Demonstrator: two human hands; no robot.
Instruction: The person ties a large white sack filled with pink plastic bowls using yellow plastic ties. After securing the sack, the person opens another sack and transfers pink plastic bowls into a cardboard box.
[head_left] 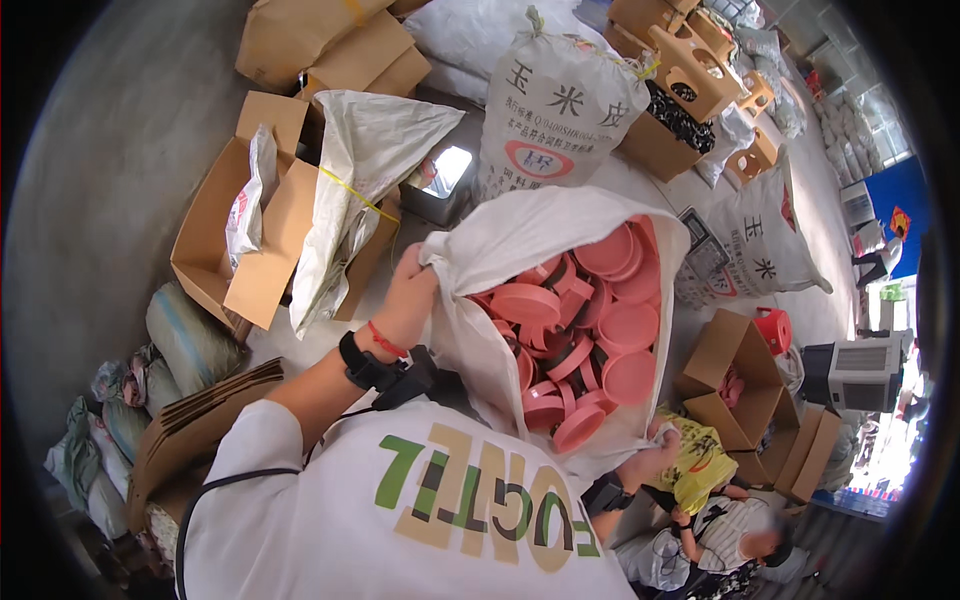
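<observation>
A white woven sack (475,345) stands with its mouth wide open just ahead of my chest. Many pink round plastic pieces (527,304), cup- or lid-like, fill it in a loose heap, some showing darker inner sides. My left hand (410,297) is closed round the bunched rim at the sack's left side. Lower right, my right hand (648,458) grips the near right edge of the same sack, its fingers partly hidden and a little blurred. The sack's lower part is out of sight behind its rim and my shirt.
Beyond stands a tied white sack (555,110); another sack (750,235) is to the right. Open cardboard boxes (215,240) lie left, with more (735,385) at right beside a red container (773,330). Another person (725,535) is low at right, near a yellow bag (700,465).
</observation>
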